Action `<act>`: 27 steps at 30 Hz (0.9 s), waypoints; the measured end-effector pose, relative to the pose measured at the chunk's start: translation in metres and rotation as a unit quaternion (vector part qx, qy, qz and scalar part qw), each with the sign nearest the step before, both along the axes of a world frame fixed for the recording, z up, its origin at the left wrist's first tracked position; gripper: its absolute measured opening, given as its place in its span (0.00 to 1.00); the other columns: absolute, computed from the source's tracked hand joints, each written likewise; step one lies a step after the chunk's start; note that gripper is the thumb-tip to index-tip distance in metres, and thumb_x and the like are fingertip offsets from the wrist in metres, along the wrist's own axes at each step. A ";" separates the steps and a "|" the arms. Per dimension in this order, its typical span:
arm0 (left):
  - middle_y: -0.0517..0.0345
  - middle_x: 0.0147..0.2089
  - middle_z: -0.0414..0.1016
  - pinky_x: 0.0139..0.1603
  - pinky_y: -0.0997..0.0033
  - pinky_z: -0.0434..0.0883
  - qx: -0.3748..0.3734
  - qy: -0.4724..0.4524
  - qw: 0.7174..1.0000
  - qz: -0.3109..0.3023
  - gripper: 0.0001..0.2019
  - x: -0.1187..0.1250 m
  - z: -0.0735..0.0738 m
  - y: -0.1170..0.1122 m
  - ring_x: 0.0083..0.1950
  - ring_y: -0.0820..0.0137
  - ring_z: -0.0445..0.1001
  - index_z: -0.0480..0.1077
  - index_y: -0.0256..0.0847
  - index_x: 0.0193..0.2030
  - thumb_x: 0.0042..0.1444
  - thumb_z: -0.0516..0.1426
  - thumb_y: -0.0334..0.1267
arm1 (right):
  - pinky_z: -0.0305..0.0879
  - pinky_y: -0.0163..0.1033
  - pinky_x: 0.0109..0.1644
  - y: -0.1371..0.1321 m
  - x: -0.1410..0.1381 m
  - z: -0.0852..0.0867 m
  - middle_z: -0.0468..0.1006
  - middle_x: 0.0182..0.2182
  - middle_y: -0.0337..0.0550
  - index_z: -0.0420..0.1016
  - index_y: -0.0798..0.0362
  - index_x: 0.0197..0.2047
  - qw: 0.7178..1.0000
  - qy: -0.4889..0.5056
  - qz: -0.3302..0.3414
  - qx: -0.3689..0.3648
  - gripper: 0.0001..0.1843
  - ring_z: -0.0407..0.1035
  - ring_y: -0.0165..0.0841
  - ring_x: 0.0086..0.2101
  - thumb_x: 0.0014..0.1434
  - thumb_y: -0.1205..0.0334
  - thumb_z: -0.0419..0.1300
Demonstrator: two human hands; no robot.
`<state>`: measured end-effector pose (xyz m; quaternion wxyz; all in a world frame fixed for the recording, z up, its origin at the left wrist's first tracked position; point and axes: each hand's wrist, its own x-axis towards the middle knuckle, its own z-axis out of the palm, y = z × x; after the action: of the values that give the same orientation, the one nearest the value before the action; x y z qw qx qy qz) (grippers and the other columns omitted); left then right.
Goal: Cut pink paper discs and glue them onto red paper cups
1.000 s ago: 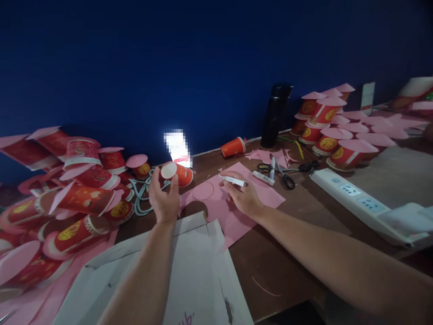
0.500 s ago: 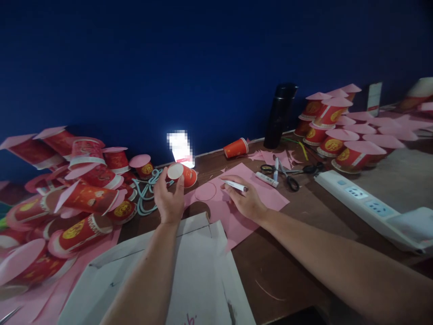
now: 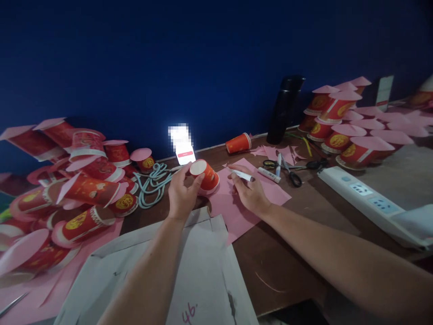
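Observation:
My left hand (image 3: 184, 192) grips a red paper cup (image 3: 209, 178) from its left side. The cup is rim-down and slightly tilted, its pale base towards me, over the pink paper sheet (image 3: 243, 210). Whether its rim rests on the sheet I cannot tell for certain. In my right hand (image 3: 252, 192) is a white marker (image 3: 242, 175), held between thumb and fingers just right of the cup. The circle drawn on the sheet is hidden behind the cup. Under my left forearm lies a flat white cardboard piece (image 3: 199, 266).
Red cups with pink paper tops pile up at left (image 3: 91, 189) and right (image 3: 338, 135). Behind the sheet are scissors (image 3: 295, 179), a glue stick (image 3: 269, 175), a lying cup (image 3: 238, 143) and a black flask (image 3: 286, 110). A power strip (image 3: 361, 198), a coiled cord (image 3: 152, 185) and a lit phone (image 3: 185, 155) also stand about.
My left hand has carried the cup rightward and down over the circle on the pink sheet. My right hand keeps the marker in nearly the same place. The view has shifted slightly.

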<state>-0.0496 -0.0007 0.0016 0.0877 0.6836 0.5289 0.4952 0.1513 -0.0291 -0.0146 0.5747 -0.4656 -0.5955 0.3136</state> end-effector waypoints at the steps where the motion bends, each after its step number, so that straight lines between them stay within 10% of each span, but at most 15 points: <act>1: 0.49 0.52 0.75 0.55 0.58 0.68 -0.008 0.003 1.000 -0.011 0.25 0.001 0.001 -0.001 0.52 0.62 0.73 0.69 0.41 0.56 0.54 0.59 0.51 | 0.67 0.34 0.27 0.001 0.001 -0.001 0.75 0.36 0.42 0.68 0.51 0.54 1.000 0.000 -0.004 0.005 0.20 0.68 0.25 0.23 0.65 0.50 0.52; 27: 0.50 0.56 0.73 0.57 0.55 0.68 -0.048 0.040 0.997 -0.054 0.26 0.012 0.002 -0.011 0.55 0.60 0.72 0.69 0.43 0.56 0.53 0.60 0.52 | 0.66 0.34 0.26 0.004 0.005 -0.003 0.75 0.34 0.40 0.69 0.50 0.53 1.000 0.000 0.007 0.010 0.19 0.68 0.24 0.21 0.65 0.50 0.53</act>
<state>-0.0377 -0.0118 0.0031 0.1260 0.7255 0.5171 0.4363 0.1560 -0.0256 -0.0175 0.5773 -0.4555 -0.6020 0.3112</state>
